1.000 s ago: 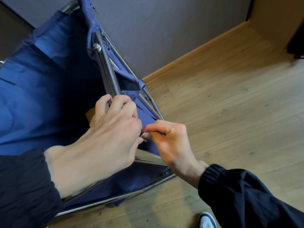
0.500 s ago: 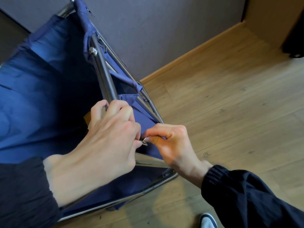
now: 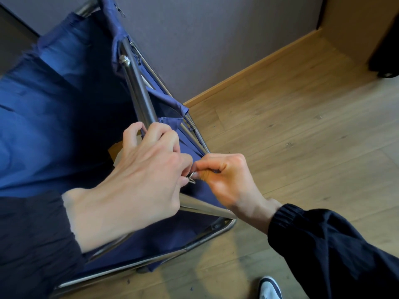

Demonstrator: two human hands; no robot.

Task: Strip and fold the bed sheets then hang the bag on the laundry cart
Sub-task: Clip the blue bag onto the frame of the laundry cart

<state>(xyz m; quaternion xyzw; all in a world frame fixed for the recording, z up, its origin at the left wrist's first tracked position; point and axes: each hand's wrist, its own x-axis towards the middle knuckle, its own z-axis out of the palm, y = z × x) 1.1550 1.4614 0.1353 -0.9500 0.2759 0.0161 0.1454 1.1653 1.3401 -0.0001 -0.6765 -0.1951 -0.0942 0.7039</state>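
Between the two hands, a small metal ring (image 3: pixel 191 177) is pinched by the right hand (image 3: pixel 226 180), its grip clamped on it. Just left of that grip, the left hand (image 3: pixel 138 182) is wrapped around a steel cart (image 3: pixel 140 89) bar, fingers (image 3: pixel 159 134) closed. Blue bag (image 3: pixel 54 115) fabric hangs inside the frame, beneath both hands, above the wooden floor (image 3: pixel 302 137).
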